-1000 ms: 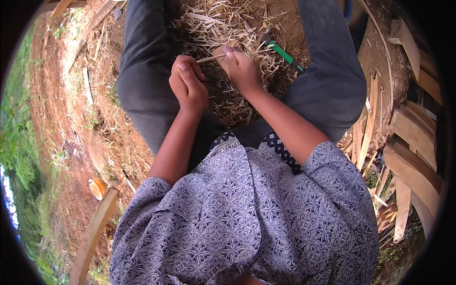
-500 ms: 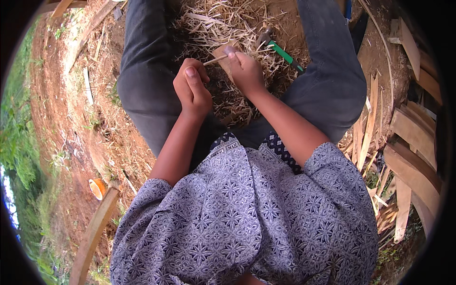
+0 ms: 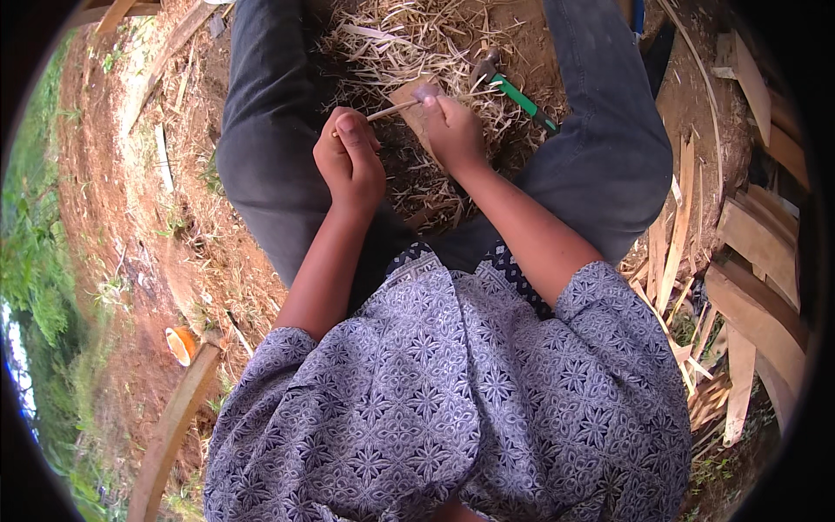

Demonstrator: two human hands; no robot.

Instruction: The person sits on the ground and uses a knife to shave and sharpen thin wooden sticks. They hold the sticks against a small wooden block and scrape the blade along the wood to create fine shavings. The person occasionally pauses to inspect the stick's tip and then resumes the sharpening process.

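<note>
A thin wooden stick [image 3: 393, 110] runs between my two hands. My left hand [image 3: 350, 161] is closed round one end of it, and a short tip pokes out past the fingers. My right hand [image 3: 454, 135] pinches a small greyish-purple piece [image 3: 427, 91] at the other end of the stick; its kind cannot be made out. Under the right hand lies a flat wooden board [image 3: 409, 94], partly covered by the fingers. Just right of this hand, a hammer [image 3: 522, 100] with a green and black handle rests on the shavings.
Wood shavings [image 3: 383, 48] cover the ground between my legs. Several cut planks [image 3: 757, 244] and long strips [image 3: 678, 226] are heaped at the right. On the left, an orange cup-like object [image 3: 181, 345] lies near a curved wooden piece [image 3: 174, 426].
My left hand has shifted slightly left and away from the right one. More of the stick shows between them, and its tip now sticks out past the left fingers.
</note>
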